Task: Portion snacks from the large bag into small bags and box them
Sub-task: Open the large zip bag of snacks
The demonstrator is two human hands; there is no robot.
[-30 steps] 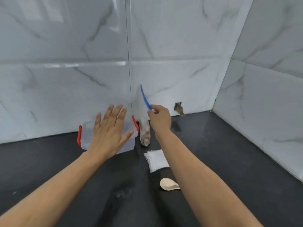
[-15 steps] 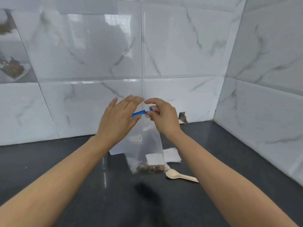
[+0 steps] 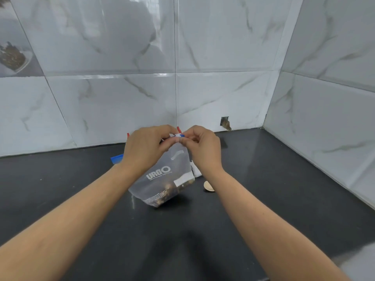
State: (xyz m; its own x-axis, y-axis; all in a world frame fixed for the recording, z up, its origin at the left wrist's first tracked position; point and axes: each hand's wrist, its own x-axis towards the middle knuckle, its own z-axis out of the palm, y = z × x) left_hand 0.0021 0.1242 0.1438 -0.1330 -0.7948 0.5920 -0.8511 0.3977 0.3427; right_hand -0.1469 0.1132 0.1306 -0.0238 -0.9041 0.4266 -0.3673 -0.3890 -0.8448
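Snacks sit low in the large bag point(image 3: 162, 179), which hangs tilted just above the dark counter point(image 3: 60, 189) because the left hand point(image 3: 146, 148) and right hand point(image 3: 203, 148) each pinch its blue zip top, seemingly to pull it open for scooping.

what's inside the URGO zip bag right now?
Brown snack pieces sit in the bottom of the URGO zip bag; above them it looks empty. Both hands cover its top edge.
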